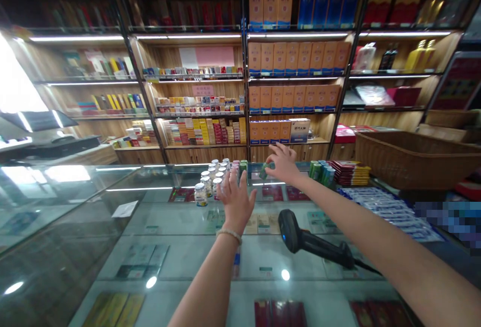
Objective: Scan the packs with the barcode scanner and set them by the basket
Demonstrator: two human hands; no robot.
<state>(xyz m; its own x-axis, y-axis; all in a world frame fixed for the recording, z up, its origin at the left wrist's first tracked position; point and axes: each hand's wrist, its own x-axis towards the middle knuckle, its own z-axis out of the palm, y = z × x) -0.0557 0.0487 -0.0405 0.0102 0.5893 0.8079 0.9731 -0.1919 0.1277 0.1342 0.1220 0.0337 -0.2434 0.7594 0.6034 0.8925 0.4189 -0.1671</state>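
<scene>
My right hand (282, 164) pinches a small green container (264, 171) between thumb and fingers, over the glass counter (180, 252). My left hand (236, 198), with a beaded bracelet at the wrist, has its fingers spread. It reaches toward rows of clear bottles with white caps (201, 194); whether the fingertips touch any is unclear. Just beyond those fingers stand a few pink containers (235, 164) and green containers (243, 166), partly hidden. Right of my right hand are more green containers (314, 171) with blue ones (328, 176) beside them.
A black barcode scanner (315, 242) lies on the glass between my forearms. Stacked red and yellow packets (351, 173), blue-white packets (387, 212) and a brown basket (417, 159) occupy the right side. A white paper (125, 209) lies left. Stocked shelves (296, 79) line the wall.
</scene>
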